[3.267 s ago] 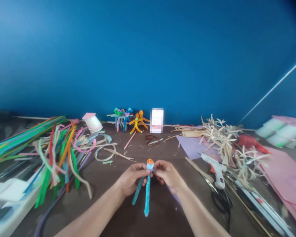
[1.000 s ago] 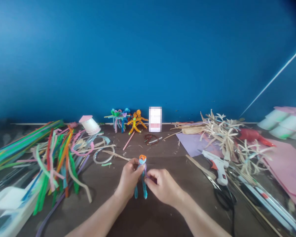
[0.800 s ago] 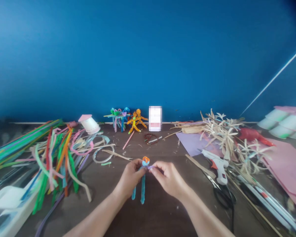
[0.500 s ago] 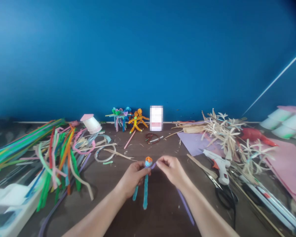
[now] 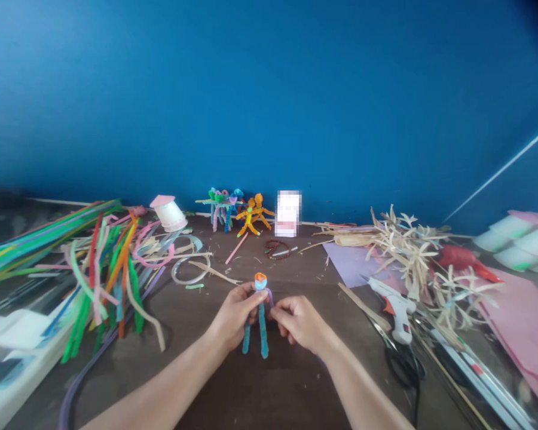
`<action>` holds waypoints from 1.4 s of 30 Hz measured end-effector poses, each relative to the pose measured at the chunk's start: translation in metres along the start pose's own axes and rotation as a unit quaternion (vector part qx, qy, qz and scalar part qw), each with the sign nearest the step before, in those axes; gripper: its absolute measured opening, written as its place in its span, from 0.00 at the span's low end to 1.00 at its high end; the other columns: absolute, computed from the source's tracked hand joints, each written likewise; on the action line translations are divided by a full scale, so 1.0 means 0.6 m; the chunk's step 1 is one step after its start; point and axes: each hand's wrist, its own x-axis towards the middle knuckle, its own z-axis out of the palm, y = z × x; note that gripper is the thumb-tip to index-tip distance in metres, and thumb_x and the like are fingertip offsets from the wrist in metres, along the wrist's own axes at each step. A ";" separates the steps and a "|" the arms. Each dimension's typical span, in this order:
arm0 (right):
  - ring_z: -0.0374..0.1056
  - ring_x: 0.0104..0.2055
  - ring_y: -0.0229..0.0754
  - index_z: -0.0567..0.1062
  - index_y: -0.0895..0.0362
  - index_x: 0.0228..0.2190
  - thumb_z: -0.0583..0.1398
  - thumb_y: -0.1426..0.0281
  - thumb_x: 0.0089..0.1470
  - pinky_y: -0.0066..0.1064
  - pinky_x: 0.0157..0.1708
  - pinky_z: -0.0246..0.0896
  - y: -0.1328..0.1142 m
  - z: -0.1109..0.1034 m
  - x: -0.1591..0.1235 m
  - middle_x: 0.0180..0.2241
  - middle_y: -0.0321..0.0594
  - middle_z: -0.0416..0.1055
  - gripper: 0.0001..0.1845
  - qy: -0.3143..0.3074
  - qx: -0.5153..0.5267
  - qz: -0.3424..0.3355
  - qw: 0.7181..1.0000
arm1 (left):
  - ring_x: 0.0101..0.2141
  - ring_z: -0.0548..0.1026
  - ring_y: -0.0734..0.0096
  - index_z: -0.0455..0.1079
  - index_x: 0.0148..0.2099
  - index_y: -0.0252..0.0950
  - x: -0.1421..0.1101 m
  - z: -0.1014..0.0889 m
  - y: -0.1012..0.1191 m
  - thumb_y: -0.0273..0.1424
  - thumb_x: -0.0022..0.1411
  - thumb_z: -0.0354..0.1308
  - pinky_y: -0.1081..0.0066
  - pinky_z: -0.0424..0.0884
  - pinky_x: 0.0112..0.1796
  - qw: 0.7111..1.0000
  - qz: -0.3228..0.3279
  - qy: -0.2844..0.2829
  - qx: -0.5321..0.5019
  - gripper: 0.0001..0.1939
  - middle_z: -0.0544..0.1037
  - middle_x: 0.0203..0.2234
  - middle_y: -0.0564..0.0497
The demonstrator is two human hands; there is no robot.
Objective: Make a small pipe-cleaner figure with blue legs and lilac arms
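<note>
A small pipe-cleaner figure (image 5: 262, 325) stands between my hands at the table's middle, with two teal legs and an orange and light blue looped head. My left hand (image 5: 235, 315) pinches it just under the head. Right beside it, my right hand (image 5: 298, 322) is closed on a purple pipe cleaner (image 5: 269, 295) that loops round the figure's neck. Most of the purple piece is hidden by my fingers.
A heap of coloured pipe cleaners (image 5: 103, 269) lies at the left. Finished figures (image 5: 235, 210) stand by the blue wall, near a tipped white cup (image 5: 169, 213). A glue gun (image 5: 397, 309), scissors (image 5: 397, 355), dried straw pieces (image 5: 407, 251) and pink paper (image 5: 520, 310) fill the right.
My right hand has come down and in from beside the figure's head to its neck, drawing the purple pipe cleaner round it. The left hand kept its hold.
</note>
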 end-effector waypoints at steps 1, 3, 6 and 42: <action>0.55 0.10 0.29 0.71 0.59 0.20 0.53 0.64 0.50 0.19 0.10 0.45 0.000 0.000 0.000 0.12 0.30 0.62 0.15 -0.004 -0.001 0.002 1.000 | 0.13 0.53 0.88 0.67 0.26 0.31 0.000 0.000 0.001 0.33 0.47 0.61 0.82 0.48 0.14 1.000 -0.002 0.002 -0.004 0.10 0.66 0.15 0.57; 0.57 0.11 0.30 0.73 0.60 0.23 0.51 0.61 0.51 0.20 0.11 0.48 -0.001 -0.002 0.000 0.13 0.31 0.63 0.18 0.000 0.007 0.004 1.000 | 0.14 0.55 0.87 0.67 0.27 0.31 0.001 -0.002 0.004 0.33 0.46 0.62 0.81 0.49 0.14 1.000 -0.016 0.010 -0.017 0.10 0.68 0.17 0.56; 0.59 0.13 0.31 0.75 0.60 0.27 0.51 0.60 0.52 0.21 0.14 0.53 -0.001 -0.012 0.000 0.14 0.33 0.65 0.19 -0.004 0.026 -0.005 1.000 | 0.14 0.57 0.86 0.68 0.26 0.31 0.002 -0.006 0.006 0.32 0.45 0.62 0.81 0.50 0.15 0.998 -0.043 0.022 -0.040 0.09 0.68 0.17 0.56; 0.52 0.13 0.28 0.71 0.60 0.24 0.60 0.62 0.45 0.21 0.14 0.43 0.016 0.015 0.015 0.13 0.30 0.62 0.12 0.125 0.231 -0.037 0.964 | 0.14 0.56 0.83 0.64 0.36 0.33 -0.014 0.008 -0.002 0.37 0.55 0.51 0.80 0.51 0.14 0.982 0.061 -0.074 0.165 0.12 0.64 0.17 0.57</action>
